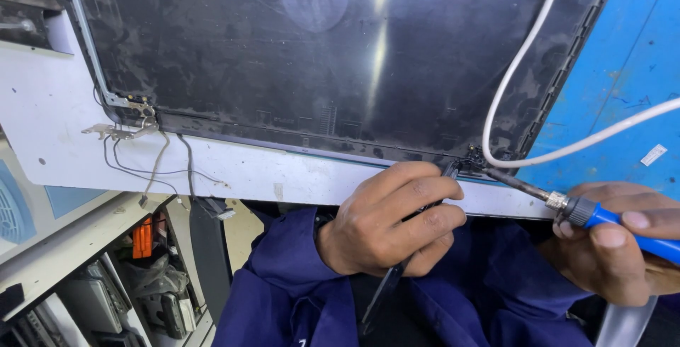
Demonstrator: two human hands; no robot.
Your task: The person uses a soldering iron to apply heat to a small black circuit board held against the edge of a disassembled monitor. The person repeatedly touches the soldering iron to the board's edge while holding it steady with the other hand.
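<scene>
— What's each hand got?

— The right hand (613,244) is closed round a blue-handled soldering iron (602,214), its tip at the corner of the laptop lid (319,57), just beyond the fingertips. The left hand (389,223) is curled shut on black tweezers (397,265), points at the same corner.

— Delicate?

— I'd say so. That lid looks thin, light and brittle at the hinge; the iron's best held by its handle, clear of the white cord (517,71).
</scene>
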